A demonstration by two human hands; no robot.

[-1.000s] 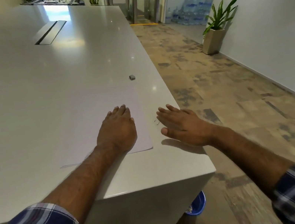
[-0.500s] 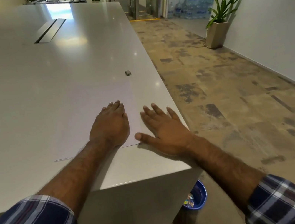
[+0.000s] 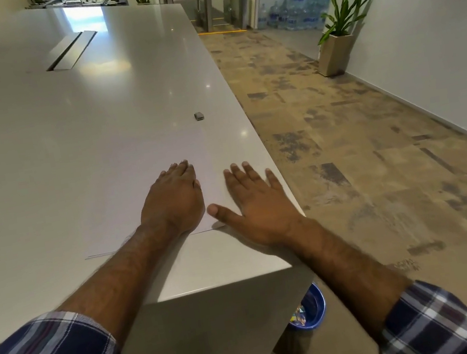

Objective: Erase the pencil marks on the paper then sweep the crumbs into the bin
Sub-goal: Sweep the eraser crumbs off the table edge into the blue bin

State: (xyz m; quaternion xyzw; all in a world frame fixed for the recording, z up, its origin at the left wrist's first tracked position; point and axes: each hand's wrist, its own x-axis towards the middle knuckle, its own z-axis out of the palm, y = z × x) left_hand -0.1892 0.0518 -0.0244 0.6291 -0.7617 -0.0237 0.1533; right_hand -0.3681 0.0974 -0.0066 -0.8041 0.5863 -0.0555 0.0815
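A white sheet of paper (image 3: 148,191) lies near the front right corner of the long pale table (image 3: 63,128). My left hand (image 3: 173,201) rests flat, palm down, on the paper's near right part. My right hand (image 3: 256,200) lies flat with fingers spread on the table just right of the paper, its thumb touching the paper's near corner. A small grey eraser (image 3: 199,116) sits beyond the paper's far right corner. The blue bin (image 3: 308,309) stands on the floor below the table's front right corner, partly hidden. No crumbs or pencil marks are visible.
The table's right edge runs just past my right hand, with patterned floor beyond. A cable slot (image 3: 70,51) lies far up the table. A potted plant (image 3: 338,42) stands by the right wall, water bottles (image 3: 295,9) and turnstiles behind.
My right hand has slid left along the table from the edge toward the paper, covering the spot where small dark specks showed. My left hand has stayed flat on the paper.
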